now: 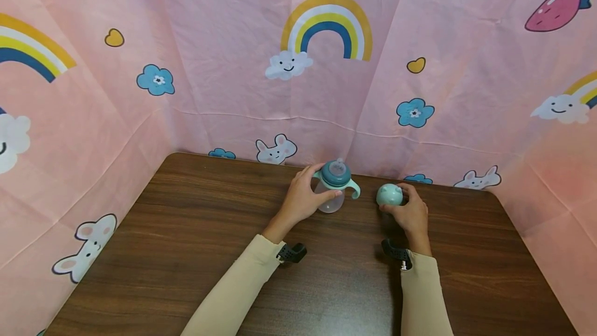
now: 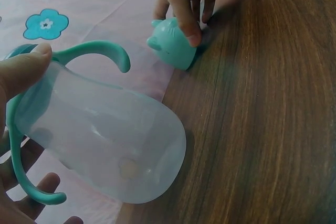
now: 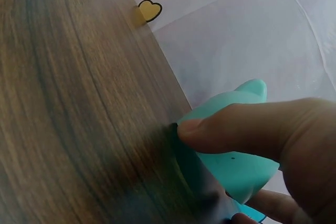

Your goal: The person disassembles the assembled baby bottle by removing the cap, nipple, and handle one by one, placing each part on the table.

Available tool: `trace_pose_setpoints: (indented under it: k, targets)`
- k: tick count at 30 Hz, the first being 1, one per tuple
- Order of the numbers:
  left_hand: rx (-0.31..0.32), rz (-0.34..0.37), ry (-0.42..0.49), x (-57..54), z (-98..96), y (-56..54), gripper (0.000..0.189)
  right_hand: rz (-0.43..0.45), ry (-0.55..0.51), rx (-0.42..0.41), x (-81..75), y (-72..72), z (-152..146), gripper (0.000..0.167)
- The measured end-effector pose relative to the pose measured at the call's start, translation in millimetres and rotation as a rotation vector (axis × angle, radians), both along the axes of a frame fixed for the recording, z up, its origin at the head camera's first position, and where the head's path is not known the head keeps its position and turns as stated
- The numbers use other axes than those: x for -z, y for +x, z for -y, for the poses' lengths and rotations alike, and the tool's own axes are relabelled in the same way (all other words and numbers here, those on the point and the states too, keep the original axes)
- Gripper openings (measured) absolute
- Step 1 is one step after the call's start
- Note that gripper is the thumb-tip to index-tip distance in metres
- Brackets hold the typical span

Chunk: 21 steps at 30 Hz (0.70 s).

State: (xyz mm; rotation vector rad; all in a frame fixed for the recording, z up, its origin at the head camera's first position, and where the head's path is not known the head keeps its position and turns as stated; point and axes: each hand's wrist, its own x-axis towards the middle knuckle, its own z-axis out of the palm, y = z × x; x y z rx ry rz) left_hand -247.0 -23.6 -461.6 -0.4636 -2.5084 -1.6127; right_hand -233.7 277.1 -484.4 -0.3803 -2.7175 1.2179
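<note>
My left hand grips a baby bottle near its collar, thumb across the front and fingers behind. The bottle has a clear body, a dark teal collar, a pale nipple on top and two mint-green curved handles. It stands roughly upright near the table's back edge. To its right, my right hand holds a mint-green domed cap with small animal ears, thumb in front and fingers at the far side. In the right wrist view the thumb lies over the cap and hides part of it. Bottle and cap are apart.
The brown wood-grain table ends at the back against a pink printed cloth, which also hangs at both sides. A black band with a camera is on the left wrist, and another black band is on the right.
</note>
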Motion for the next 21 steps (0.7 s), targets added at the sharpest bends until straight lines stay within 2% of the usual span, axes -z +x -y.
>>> trace_pose_setpoints:
  k: [21]
  targets:
    - [0.004, 0.000, -0.002, -0.3, 0.8, -0.3, 0.082, 0.020, 0.014, -0.004, 3.6, -1.6, -1.9, 0.081]
